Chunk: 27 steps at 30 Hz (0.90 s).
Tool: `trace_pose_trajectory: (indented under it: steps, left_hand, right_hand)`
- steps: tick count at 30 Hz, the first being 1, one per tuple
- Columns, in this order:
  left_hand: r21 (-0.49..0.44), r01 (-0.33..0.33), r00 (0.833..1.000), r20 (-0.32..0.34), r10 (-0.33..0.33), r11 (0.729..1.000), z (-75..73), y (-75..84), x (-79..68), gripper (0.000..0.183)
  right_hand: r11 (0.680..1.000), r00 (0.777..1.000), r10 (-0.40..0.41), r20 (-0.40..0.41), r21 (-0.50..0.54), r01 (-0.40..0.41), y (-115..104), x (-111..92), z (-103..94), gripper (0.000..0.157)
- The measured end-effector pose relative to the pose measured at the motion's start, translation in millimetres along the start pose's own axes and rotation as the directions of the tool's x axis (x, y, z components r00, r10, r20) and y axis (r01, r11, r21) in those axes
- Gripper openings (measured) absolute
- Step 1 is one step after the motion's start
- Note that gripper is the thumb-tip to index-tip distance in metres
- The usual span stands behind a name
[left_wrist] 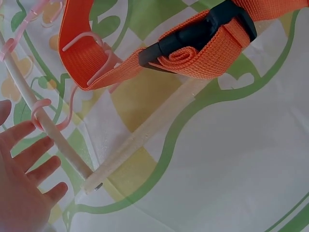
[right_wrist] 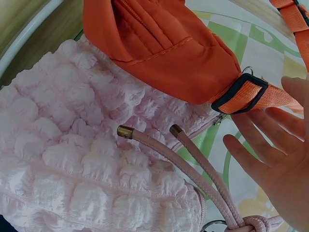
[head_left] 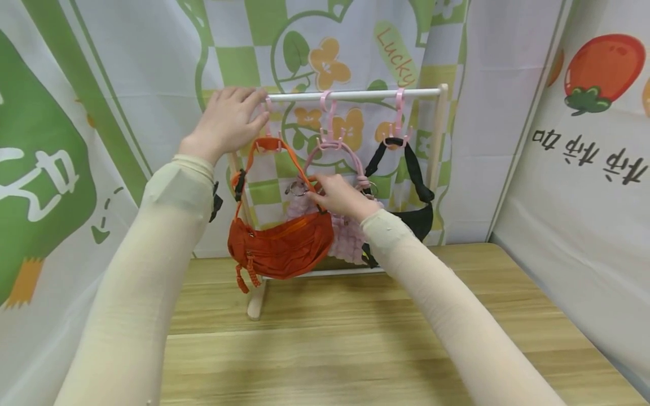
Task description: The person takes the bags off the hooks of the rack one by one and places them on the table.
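An orange waist bag hangs by its strap from a pink hook at the left of a white rail. My left hand is at the rail's left end, its fingers extended beside that hook. My right hand is at the right side of the orange strap, fingers fairly straight behind it and thumb on the near side. A pink puffy bag with a knotted cord handle hangs behind the orange one. Further right hangs a black bag.
The rack has wooden side posts and a foot on the wooden table. Behind it hangs a green and white patterned curtain. Printed cloth covers the right side.
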<state>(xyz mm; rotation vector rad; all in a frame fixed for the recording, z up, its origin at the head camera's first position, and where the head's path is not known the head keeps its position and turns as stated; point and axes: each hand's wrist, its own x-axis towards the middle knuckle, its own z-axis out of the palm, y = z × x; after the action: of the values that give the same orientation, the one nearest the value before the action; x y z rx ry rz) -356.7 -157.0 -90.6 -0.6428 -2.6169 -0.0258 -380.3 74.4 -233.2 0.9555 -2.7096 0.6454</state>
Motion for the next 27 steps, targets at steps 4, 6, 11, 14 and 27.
trace_pose_trajectory:
  steps: [4,6,11,14,27]
  left_hand:
    - [0.007,-0.002,1.0,0.011,0.002,1.0,0.8,-0.1,1.3,0.057]
    - [0.013,-0.002,1.0,0.011,0.002,1.0,1.1,-0.1,1.9,0.057]
    - [0.032,-0.005,1.0,0.023,0.004,0.999,-0.6,1.0,2.6,0.058]
    - [0.04,-0.008,0.999,0.039,0.006,0.999,-3.2,2.2,3.1,0.058]
    - [0.035,-0.008,0.998,0.063,0.006,0.999,-7.4,3.6,7.0,0.056]
  right_hand:
    - [1.0,1.0,0.007,-0.004,0.0,-0.007,-0.1,2.4,3.7,0.044]
    - [1.0,1.0,0.007,-0.006,0.0,-0.007,-0.3,3.7,5.1,0.044]
    - [1.0,1.0,0.006,-0.014,0.003,-0.005,-0.8,5.5,6.0,0.044]
    - [1.0,1.0,0.007,-0.015,0.006,-0.007,-0.6,5.2,5.8,0.044]
    - [1.0,0.998,0.026,-0.053,0.011,-0.025,-1.7,4.7,7.9,0.038]
